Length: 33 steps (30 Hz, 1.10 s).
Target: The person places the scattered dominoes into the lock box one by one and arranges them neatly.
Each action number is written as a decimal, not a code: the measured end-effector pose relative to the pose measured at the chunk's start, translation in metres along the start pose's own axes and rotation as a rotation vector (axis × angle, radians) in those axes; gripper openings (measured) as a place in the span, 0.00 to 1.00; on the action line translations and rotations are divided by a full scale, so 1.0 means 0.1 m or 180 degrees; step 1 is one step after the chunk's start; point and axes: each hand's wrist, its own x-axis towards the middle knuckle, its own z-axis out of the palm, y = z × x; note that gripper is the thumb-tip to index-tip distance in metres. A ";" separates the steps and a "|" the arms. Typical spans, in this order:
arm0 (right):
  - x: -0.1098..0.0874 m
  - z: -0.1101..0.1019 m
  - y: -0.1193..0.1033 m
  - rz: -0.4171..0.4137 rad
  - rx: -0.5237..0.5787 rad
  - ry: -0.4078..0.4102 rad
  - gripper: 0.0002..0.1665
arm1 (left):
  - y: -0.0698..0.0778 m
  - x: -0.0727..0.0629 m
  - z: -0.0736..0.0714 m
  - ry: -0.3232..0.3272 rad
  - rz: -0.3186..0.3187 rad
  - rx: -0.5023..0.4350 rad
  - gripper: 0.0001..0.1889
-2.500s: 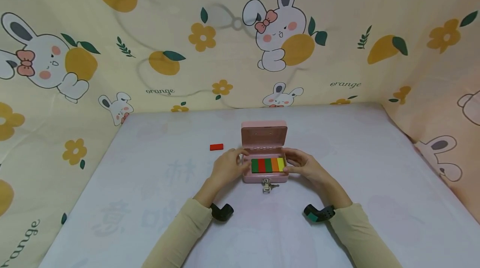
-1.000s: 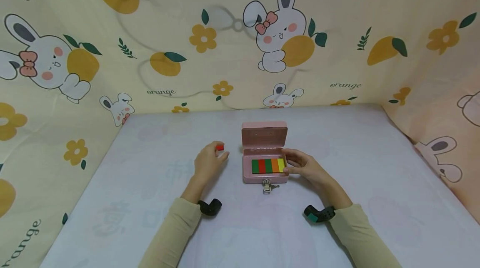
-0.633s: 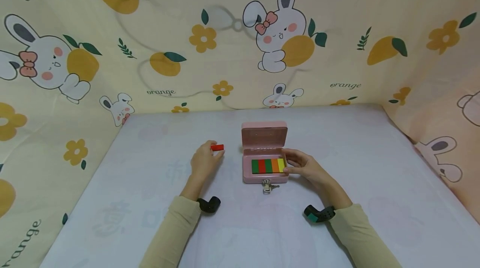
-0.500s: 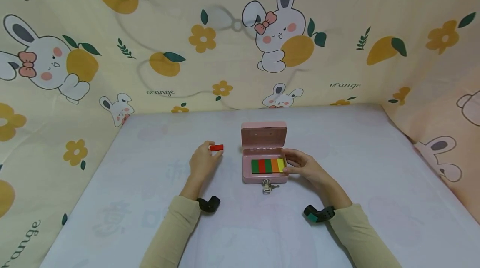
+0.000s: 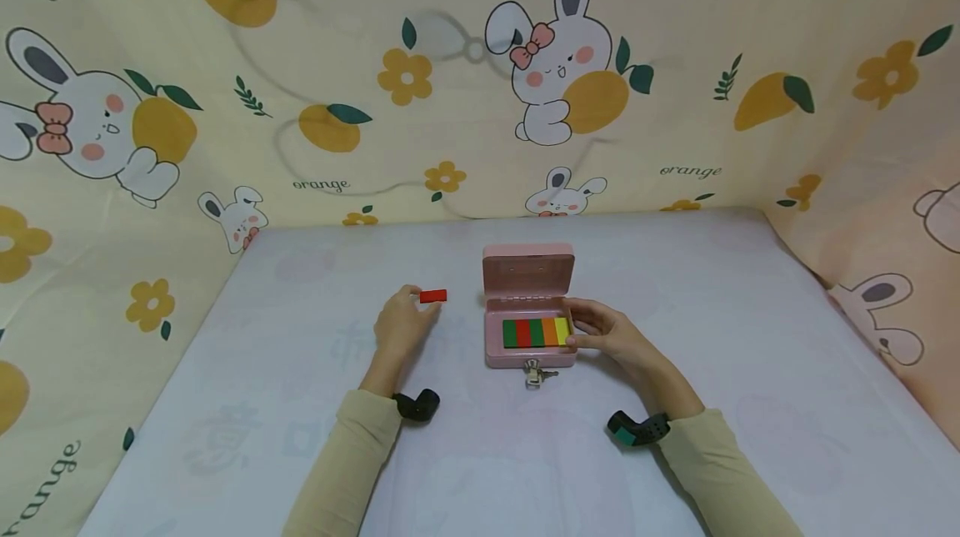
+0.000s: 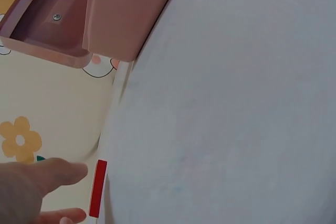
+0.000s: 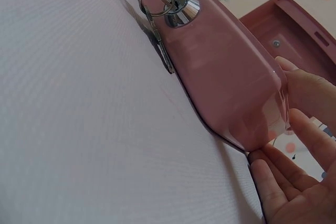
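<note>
A red block (image 5: 432,296) lies flat on the table, left of a pink cash box (image 5: 492,356). My left hand (image 5: 400,323) is at the block's left end, thumb and fingers spread. In the left wrist view, a small gap shows between its fingertips and the red block (image 6: 98,188). My right hand (image 5: 611,337) holds the right side of the box, its thumb at the rim and other fingers against the outer wall. A row of green, red, orange and yellow blocks (image 5: 536,333) lies inside the box.
The box lid (image 5: 528,274) stands raised at the back. Keys (image 5: 550,373) hang from the lock at the box's front. A patterned cloth (image 5: 465,128) rises behind the white table (image 5: 517,470).
My left hand has left the box's left side, gone to the red block, then drawn back slightly leftward, uncovering it. My right hand has stayed on the box.
</note>
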 end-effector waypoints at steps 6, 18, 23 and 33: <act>0.00 0.00 0.00 0.0018 -0.0007 0.0007 0.40 | -0.02 0.02 0.00 -0.0115 -0.0153 0.0005 0.26; 0.00 0.00 0.00 0.0020 0.0052 0.0002 0.40 | -0.02 0.10 0.00 -0.0237 -0.0068 -0.0108 0.29; 0.00 0.01 0.01 0.0081 0.0045 0.0025 0.40 | -0.01 0.14 0.01 -0.0302 -0.0048 -0.0136 0.30; 0.00 0.00 0.00 -0.0002 0.0005 -0.0002 0.40 | -0.06 0.18 0.02 -0.0345 -0.0052 -0.0173 0.30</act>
